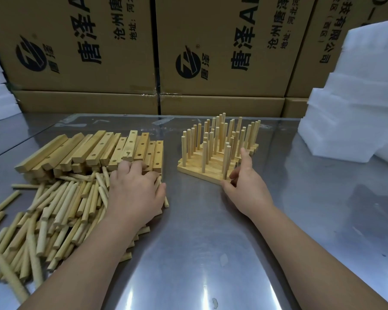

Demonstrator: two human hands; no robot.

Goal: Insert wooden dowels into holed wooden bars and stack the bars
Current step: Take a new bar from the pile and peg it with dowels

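Steel table (199, 253) nearest, glare seen. Left hand (134, 191) laid palm-down on loose dowels (54, 211), fingers curled at bar ends; grip cannot be told. Right hand (248, 189) spread, thumb and fingertips set against near corner of stack (211, 168), dowels upright in it. Bare bars (103, 148) piled behind dowels, holes up. Foam (356, 97) heaped far right. Boxes (222, 52) walled behind, printed sideways "唐泽", "沧州唐泽", "地址: 河北", round logo.

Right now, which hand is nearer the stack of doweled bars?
Right. The right hand touches the near corner of the stack; the left hand rests on the loose dowel pile to its left.
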